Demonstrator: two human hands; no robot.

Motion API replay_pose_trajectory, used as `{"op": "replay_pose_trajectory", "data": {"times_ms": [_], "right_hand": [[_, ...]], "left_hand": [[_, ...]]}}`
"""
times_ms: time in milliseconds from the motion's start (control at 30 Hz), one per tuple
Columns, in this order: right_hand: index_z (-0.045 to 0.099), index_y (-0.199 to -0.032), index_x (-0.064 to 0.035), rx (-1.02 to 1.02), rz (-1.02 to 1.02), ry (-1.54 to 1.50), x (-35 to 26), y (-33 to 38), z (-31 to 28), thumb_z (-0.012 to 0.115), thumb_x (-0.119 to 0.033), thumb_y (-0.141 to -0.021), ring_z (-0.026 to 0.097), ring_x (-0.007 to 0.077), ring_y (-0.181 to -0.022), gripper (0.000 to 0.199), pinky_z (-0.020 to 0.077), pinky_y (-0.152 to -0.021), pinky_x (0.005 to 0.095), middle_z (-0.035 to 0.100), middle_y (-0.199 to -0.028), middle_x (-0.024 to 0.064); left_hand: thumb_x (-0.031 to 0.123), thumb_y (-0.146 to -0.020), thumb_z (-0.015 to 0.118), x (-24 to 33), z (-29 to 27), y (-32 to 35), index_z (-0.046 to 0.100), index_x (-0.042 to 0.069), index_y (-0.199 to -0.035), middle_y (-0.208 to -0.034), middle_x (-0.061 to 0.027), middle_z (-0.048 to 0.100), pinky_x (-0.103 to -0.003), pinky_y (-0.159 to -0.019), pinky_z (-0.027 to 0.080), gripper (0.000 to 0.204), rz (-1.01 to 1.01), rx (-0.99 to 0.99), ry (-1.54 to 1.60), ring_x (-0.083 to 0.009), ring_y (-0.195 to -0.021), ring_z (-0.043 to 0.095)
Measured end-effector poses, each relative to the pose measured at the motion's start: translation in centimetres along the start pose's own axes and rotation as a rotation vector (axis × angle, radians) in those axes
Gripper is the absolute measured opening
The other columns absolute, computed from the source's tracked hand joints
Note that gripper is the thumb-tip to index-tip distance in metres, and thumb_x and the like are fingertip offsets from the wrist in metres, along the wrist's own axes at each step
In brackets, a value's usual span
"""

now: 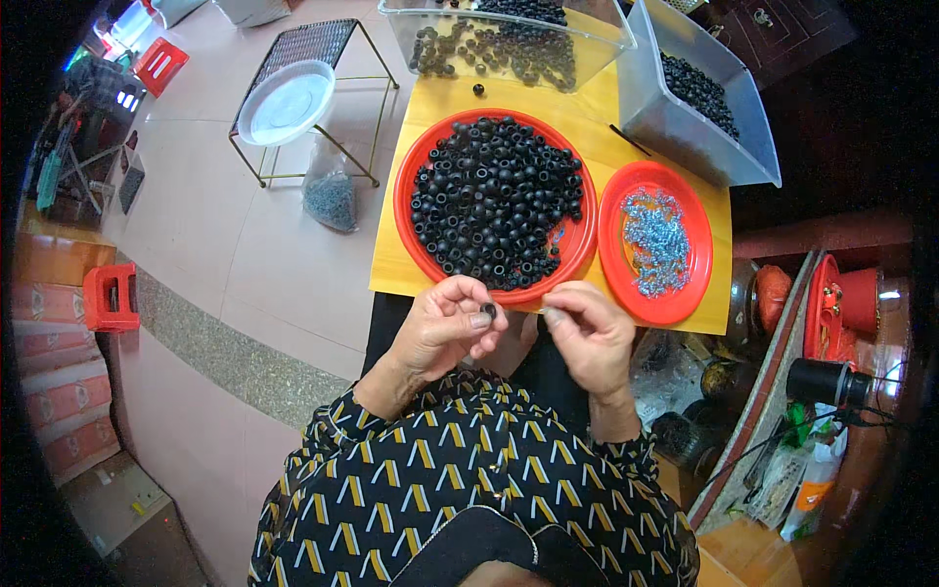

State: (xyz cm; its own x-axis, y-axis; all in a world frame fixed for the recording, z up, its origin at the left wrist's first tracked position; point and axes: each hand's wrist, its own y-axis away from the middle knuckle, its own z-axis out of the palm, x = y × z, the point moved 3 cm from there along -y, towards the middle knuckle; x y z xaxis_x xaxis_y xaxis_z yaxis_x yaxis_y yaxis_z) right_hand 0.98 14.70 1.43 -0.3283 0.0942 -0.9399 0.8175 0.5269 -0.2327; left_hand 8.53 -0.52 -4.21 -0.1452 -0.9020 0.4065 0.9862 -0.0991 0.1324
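Between the thumb and fingers of my left hand [440, 328] is a small black ring-shaped part [488, 311], like a bead with a hole. Just to its right, the thumb and forefinger of my right hand [595, 338] are pinched together; whatever lies between them is too small to make out. Both hands are in front of a round red tray [404, 196] heaped with similar black parts [494, 196]. To the right, a smaller oval red tray [696, 293] holds many tiny shiny silvery-blue pieces [655, 243].
The trays stand on a yellow-topped table [391, 249]. Behind them are a clear bin [587, 64] and a translucent bin [675, 127], both with black parts. At left stand a woven stool [318, 44] with a white basin [286, 103], a plastic bag [331, 201] and a red stool [111, 296].
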Motion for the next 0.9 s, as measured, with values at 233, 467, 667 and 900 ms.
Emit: {"op": "replay_pose_trajectory", "data": {"times_ms": [233, 467, 667, 900], "right_hand": [[0.058, -0.086, 0.002, -0.129, -0.19, 0.051, -2.0, 0.1, 2.8, 0.058, 0.01, -0.07, 0.057, 0.0171, -0.069, 0.017, 0.0453, -0.059, 0.0244, 0.058, -0.08, 0.0109], [0.058, -0.086, 0.0022, -0.142, -0.221, 0.13, -1.8, 0.1, 2.5, 0.057, 0.012, -0.068, 0.058, 0.0187, -0.069, 0.021, 0.0461, -0.061, 0.0252, 0.058, -0.079, 0.0114], [0.059, -0.09, 0.0025, -0.177, -0.249, 0.166, -1.9, 0.6, 2.5, 0.059, 0.01, -0.069, 0.058, 0.0205, -0.069, 0.023, 0.0464, -0.061, 0.0264, 0.058, -0.08, 0.0113], [0.057, -0.101, 0.0039, -0.267, -0.244, 0.286, -2.5, 0.9, 2.8, 0.062, 0.003, -0.07, 0.053, 0.0267, -0.079, 0.032, 0.0444, -0.073, 0.0343, 0.054, -0.089, 0.0144]], "left_hand": [[0.002, -0.08, 0.059, -0.2, 0.2, 0.8, 0.051, 0.001, -0.096, -0.079, -0.0091, 0.061, -0.02, -0.052, 0.05, 0.017, 0.057, 0.006, -0.246, -0.0122, -0.063, 0.061], [0.005, -0.081, 0.06, -0.1, 0.7, 1.0, 0.051, 0.0, -0.096, -0.076, -0.0065, 0.061, -0.019, -0.051, 0.049, 0.018, 0.079, -0.002, -0.46, -0.0101, -0.063, 0.06], [0.004, -0.081, 0.06, -0.1, 0.7, 1.1, 0.052, -0.001, -0.096, -0.076, -0.0063, 0.061, -0.019, -0.051, 0.048, 0.018, 0.083, 0.023, -0.54, -0.0093, -0.063, 0.06], [0.002, -0.08, 0.06, -0.5, -0.1, 1.0, 0.052, -0.001, -0.096, -0.078, -0.0075, 0.062, -0.02, -0.052, 0.049, 0.017, 0.211, 0.116, -0.538, -0.0104, -0.063, 0.06]]}}
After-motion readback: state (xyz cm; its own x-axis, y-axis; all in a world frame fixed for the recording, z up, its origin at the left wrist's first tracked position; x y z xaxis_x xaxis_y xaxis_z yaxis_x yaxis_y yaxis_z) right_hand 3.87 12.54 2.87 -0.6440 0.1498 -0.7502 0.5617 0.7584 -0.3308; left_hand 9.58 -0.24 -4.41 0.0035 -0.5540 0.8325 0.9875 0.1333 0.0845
